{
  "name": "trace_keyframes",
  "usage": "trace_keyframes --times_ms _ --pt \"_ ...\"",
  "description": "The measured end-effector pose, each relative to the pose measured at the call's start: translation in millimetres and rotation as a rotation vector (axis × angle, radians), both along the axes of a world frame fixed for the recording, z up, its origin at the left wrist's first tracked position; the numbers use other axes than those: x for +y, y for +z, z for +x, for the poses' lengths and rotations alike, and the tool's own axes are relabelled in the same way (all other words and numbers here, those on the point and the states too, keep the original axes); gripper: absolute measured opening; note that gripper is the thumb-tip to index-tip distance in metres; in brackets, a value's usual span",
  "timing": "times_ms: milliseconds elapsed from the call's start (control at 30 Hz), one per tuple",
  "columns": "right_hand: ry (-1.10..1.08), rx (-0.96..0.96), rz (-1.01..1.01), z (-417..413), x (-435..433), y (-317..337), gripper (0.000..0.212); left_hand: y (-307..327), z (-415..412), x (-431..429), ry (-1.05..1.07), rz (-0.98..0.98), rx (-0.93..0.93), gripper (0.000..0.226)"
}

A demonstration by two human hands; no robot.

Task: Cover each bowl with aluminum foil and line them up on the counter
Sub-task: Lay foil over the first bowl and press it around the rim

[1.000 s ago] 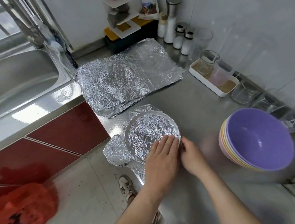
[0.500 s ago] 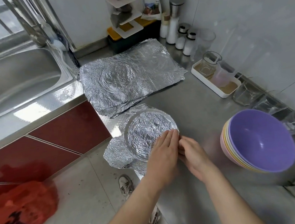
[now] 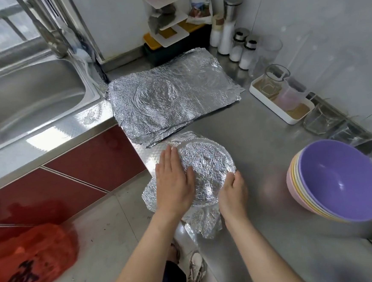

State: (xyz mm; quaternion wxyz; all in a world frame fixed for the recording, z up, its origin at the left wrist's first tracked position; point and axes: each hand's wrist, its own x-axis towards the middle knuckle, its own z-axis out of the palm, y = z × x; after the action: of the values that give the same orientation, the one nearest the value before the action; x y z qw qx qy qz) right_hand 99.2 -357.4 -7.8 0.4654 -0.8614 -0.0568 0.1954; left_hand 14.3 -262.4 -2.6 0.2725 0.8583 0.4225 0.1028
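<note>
The foil-covered bowl (image 3: 207, 163) sits at the front edge of the surface (image 3: 258, 139), just in front of the stack of foil sheets (image 3: 172, 97). My left hand (image 3: 175, 184) lies flat on its left side, fingers straight, pinning the foil against shifting. My right hand (image 3: 232, 192) curls its fingers over the near-right rim to crimp the foil down. The stack of uncovered bowls (image 3: 337, 180) stands well apart to the right.

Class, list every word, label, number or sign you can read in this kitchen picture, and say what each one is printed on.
Red bag: one large black character, too blurred to read.
Packet by the back wall: printed, too small to read.
Nothing else carries readable text.
</note>
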Motion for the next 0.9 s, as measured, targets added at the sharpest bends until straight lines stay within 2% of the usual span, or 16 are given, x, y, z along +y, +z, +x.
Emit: trace_keyframes --times_ms 67,167,300,400,500,600,900 --pt "-0.021 -0.042 -0.047 -1 2 -2 0.033 -4 0 -3 0.019 0.006 -0.029 0.063" --pt "0.002 -0.108 -0.086 5 6 1 0.028 -5 -3 -11 0.044 -0.005 -0.073 0.066" --pt "0.195 -0.045 -0.043 36 13 5 0.028 4 -7 -23 0.124 -0.06 -0.036 0.071" --pt "0.349 0.023 -0.029 63 15 7 0.022 12 -13 -29 0.163 0.119 0.08 0.067" --pt "0.423 0.01 -0.053 75 14 17 0.038 16 -13 -23 0.189 0.154 0.048 0.055" --pt "0.438 -0.088 -0.092 71 15 19 0.033 12 -3 -7 0.101 0.169 0.003 0.05" --pt "0.433 -0.241 -0.193 54 14 11 0.027 -12 3 1 -0.08 0.157 0.048 0.061"
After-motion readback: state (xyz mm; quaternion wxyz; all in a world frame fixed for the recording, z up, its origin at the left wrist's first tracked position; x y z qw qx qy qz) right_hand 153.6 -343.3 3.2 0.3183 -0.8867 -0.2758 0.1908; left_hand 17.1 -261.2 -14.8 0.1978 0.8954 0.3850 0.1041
